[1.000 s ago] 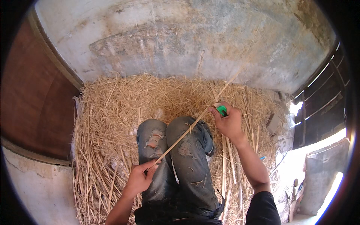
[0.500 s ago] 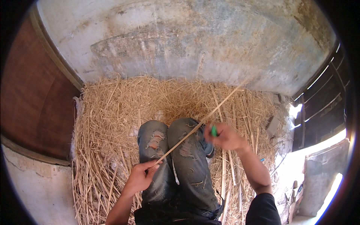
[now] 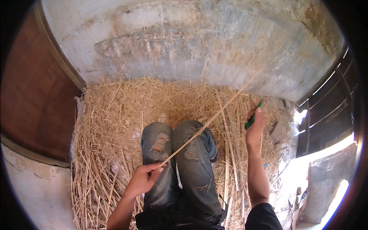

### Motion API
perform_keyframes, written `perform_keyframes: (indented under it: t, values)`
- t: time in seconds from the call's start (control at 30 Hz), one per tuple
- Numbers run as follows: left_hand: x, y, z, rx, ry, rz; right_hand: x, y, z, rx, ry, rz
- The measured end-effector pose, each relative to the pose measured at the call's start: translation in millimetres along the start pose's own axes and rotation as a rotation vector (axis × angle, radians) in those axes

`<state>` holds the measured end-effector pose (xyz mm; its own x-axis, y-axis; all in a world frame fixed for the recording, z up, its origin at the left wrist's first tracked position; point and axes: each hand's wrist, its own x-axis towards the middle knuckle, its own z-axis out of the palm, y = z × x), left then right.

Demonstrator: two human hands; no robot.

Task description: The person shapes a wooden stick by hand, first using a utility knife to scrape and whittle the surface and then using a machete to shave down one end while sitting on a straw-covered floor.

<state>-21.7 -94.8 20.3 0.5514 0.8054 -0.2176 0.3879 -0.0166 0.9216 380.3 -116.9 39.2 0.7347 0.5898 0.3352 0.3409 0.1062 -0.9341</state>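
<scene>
The stick (image 3: pixel 209 123), thin and straw-coloured, runs slantwise from low left to upper right, its near end at the left hand and its far end tapering up in front of the wall (image 3: pixel 161 50). It passes over the right leg of the jeans (image 3: pixel 197 168); whether it touches the cloth I cannot tell.

The left hand (image 3: pixel 142 181) has the near end pinched between thumb and fingers, above the left thigh. The right hand (image 3: pixel 256 126) is well apart from the stick, out to the right, its fingers curled around a green tool (image 3: pixel 250 122). The hand covers much of the tool, so its kind is unclear. A dark sleeve (image 3: pixel 263 217) covers the upper part of the right arm.

The jeans are grey and torn at both knees, with bits of straw on the right thigh. Around the legs lies loose straw (image 3: pixel 115 103), with coarser stalks (image 3: pixel 92 195) at the lower left and long pale canes (image 3: pixel 234 165) to the right of the knees. A block (image 3: pixel 276 131) sits near the right hand.

Beyond, the wall is stained and patchy; a brown panel (image 3: pixel 34 88) stands at left, dark boards (image 3: pixel 329 115) at right with bright light beneath them.
</scene>
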Motion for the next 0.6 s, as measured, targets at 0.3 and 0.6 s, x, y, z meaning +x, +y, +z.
perform_keyframes:
  t: [0.3,0.6]
  values:
    - [0,-9,-1,-0.006,0.005,0.051,-70,-25,45,-0.546,-0.71,-0.136]
    - [-4,-11,-1,-0.02,0.034,0.071,-55,-2,54,-0.672,-0.643,-0.418]
